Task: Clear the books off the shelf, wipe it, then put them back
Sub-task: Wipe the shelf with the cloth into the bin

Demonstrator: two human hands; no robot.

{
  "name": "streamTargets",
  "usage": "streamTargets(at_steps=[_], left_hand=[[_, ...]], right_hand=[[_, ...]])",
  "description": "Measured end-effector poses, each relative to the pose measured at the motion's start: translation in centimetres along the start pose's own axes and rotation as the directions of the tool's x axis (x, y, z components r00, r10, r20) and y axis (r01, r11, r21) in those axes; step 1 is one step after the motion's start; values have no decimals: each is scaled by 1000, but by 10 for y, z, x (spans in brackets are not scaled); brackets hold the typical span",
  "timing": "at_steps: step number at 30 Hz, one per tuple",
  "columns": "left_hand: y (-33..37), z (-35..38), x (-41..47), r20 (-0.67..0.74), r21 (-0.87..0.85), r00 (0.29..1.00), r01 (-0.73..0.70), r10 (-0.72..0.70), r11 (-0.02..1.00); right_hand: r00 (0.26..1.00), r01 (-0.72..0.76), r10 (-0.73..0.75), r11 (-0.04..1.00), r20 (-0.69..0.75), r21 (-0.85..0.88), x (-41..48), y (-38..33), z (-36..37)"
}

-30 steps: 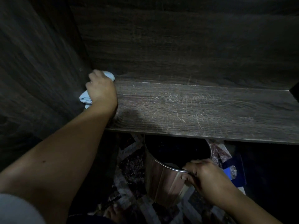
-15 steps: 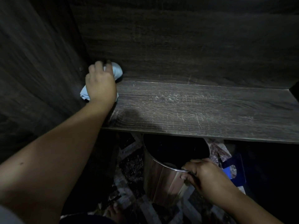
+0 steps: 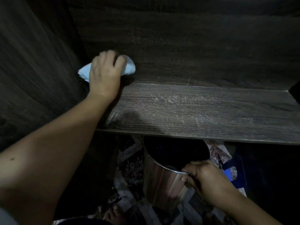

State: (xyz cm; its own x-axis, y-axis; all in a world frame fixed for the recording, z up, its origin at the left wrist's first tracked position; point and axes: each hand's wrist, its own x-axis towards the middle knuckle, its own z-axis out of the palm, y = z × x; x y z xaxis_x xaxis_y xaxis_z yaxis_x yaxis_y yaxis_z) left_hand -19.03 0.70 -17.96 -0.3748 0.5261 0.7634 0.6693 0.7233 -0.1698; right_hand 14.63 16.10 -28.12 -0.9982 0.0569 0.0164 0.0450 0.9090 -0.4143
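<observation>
The left hand (image 3: 103, 77) grips a pale blue cloth (image 3: 129, 67), fingers curled over its top. Bunched ends of the cloth stick out on both sides of the hand. The cloth is pressed to the back panel (image 3: 194, 54) just above the rear edge of the shelf (image 3: 203, 111), near the left corner where the side wall (image 3: 32, 62) meets it. I cannot tell whether the cloth also touches the shelf. The left forearm reaches in across the shelf's left end.

The right hand (image 3: 206, 179) is clamped on the near rim of a metal bin (image 3: 162, 181), thumb on the inner side and fingers curled on the outside. The bin sits below the shelf's front edge, tilted, its dark mouth partly under the board.

The shelf is a dark wood-grain board running left to right, with pale scuffs and dusty streaks on its top and a shadow at its left front.

Under it lies a patterned floor (image 3: 129, 168). A blue flat thing (image 3: 228, 173) lies just right of the bin, behind the right hand; I cannot tell what it is. A bare foot (image 3: 115, 213) shows at the bottom edge.
</observation>
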Motion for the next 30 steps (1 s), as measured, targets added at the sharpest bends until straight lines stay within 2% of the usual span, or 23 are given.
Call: streamTargets(at_steps=[1,3,8,11,15,18,21,24,28,30], left_hand=[[-2,5,-5,-51,66,998,-26,29,998],[3,14,-11,-36,102,999,8,-5,995],[31,25,-13,228,-117,971,101,-72,988],[40,29,-17,417,-254,907,175,-56,951],[32,26,-17,502,-465,863,318,-49,826],[26,25,-14,614,-558,789,459,-29,691],[33,26,-24,584,-583,810,365,61,726],[38,27,-31,582,-540,809,308,82,784],[48,13,-35,593,-575,788,273,164,771],[57,1,-42,576,-593,783,201,236,780]], right_hand=[[1000,-2,2,1000,-9,-1,0,0,-1],[1000,1,-1,1000,-29,-7,0,-1,-2],[999,-10,9,1000,-44,-19,0,2,1],[999,-7,5,999,-51,-42,-2,5,2],[998,20,-25,997,-66,-68,-5,4,2],[996,47,-53,995,-71,-84,-7,4,0],[999,25,-27,997,-40,-66,-10,4,-1],[1000,1,-2,998,-31,-56,-11,5,1],[999,20,-22,999,-49,-41,-14,5,5],[999,27,-29,999,-39,-41,-16,5,5]])
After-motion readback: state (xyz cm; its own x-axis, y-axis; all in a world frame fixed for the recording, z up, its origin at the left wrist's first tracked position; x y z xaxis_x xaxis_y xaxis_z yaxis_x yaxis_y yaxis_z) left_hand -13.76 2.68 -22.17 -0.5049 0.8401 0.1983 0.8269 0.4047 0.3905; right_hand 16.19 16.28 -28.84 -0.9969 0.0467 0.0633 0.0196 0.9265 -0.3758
